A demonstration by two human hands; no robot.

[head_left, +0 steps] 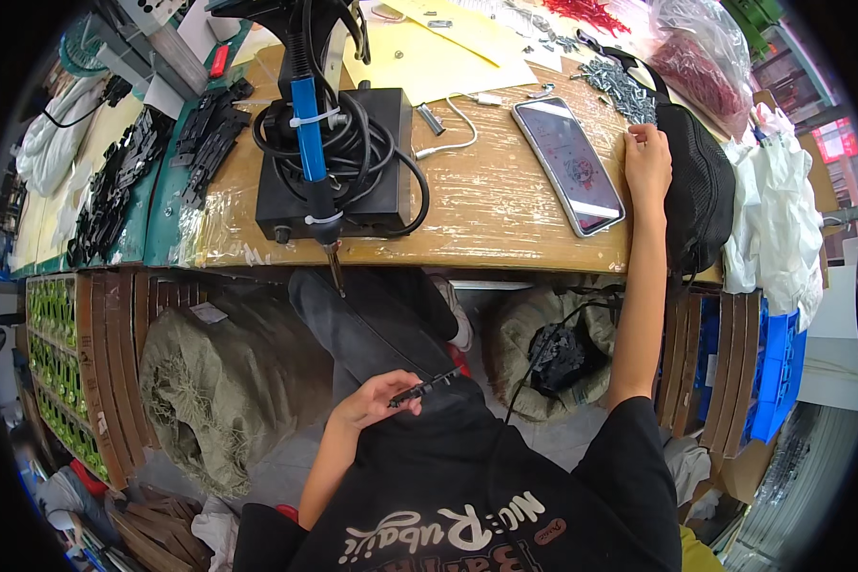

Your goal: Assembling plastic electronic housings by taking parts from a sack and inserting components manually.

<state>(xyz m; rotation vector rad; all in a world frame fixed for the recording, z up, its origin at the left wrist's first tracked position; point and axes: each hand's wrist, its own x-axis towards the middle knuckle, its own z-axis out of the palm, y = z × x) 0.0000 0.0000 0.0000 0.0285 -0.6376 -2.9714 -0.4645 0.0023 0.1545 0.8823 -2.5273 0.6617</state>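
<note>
1. While the person sits below it, the wooden worktop fills the upper middle, its surface under clear film, edge bent by the lens.
2. Grey-green sack on the floor under the worktop, left of the person's legs.
3. Black box-shaped station on the worktop, left of centre, coiled black cable piled on it.
4. Black mesh bag at the worktop's right end, just beside the right hand.
5. Blue-handled soldering iron lies over the station, tip hanging past the worktop's front edge.
6. Smartphone flat on the worktop, screen lit, just left of the right hand.
7. Right hand reaches up, rests flat on the worktop near its right end, fingers together, gripping nothing visible.
8. Left hand low over the lap, fingers curled round the end of a thin black strip part, holding it.
9. Strip part points right, over the dark trousers, well apart from the worktop.
10. Heap of small metal screws at the back right of the worktop.
</note>
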